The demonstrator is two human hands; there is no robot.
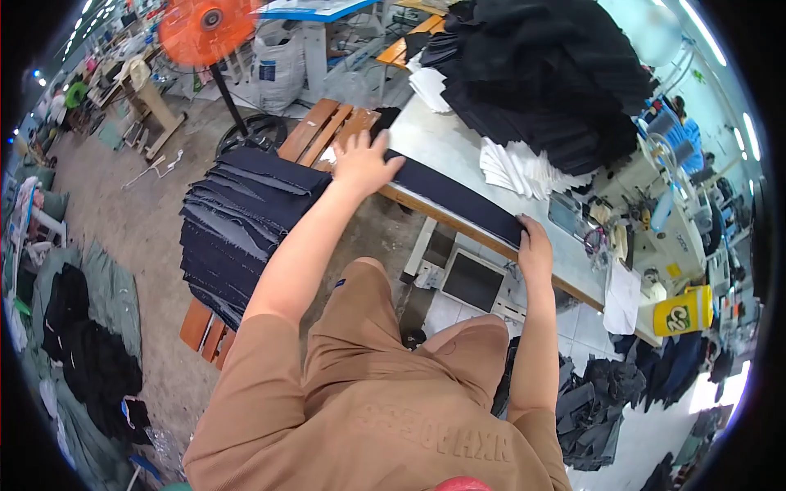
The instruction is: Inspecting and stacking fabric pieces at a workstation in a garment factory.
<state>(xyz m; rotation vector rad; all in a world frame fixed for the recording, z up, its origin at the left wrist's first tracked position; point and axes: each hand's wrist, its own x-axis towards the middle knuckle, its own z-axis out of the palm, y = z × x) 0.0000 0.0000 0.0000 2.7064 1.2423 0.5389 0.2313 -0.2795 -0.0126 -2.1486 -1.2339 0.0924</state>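
Note:
A long, narrow strip of dark navy fabric (454, 196) lies along the near edge of the pale worktable (422, 135). Over its left end my left hand (366, 166) is spread, palm down and fingers apart. At the strip's right end, my right hand (535, 252) has its fingers together on the cloth by the table edge. To the left of my left forearm, a thick fanned stack of dark navy pieces (237, 217) with frayed edges rests on a brown slatted wooden bench (315, 131).
A big heap of black fabric (548, 74) covers the table's far side, with white pieces (516, 168) before it. A sewing machine (675, 229) and yellow bucket (684, 311) stand right. Beneath is a pedal (472, 280). An orange fan (209, 29) stands far left.

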